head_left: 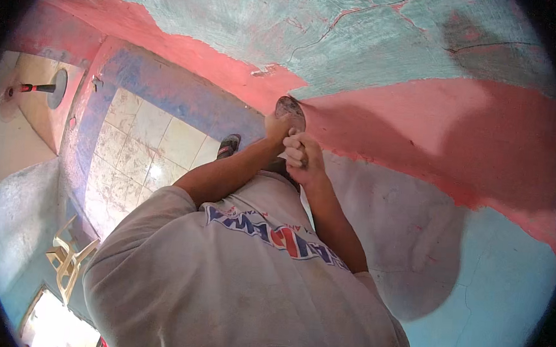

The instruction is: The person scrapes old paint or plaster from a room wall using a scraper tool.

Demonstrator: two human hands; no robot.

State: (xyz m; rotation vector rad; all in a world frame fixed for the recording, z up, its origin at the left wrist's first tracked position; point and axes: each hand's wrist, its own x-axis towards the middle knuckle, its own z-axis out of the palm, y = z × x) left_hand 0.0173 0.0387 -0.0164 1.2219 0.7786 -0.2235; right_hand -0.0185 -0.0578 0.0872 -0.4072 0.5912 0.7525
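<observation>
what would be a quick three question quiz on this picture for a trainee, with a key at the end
1. Multiple choice: what colour is the wall band just right of the dark round disc at the left hand?
a) yellow
b) pink
c) black

2. True or false: the fingers of the right hand are spread out flat.

3. Short answer: what piece of furniture shows at the lower left of the picture?

Key:
1. b, pink.
2. False; the fingers are curled in.
3. A cream-coloured chair.
</observation>
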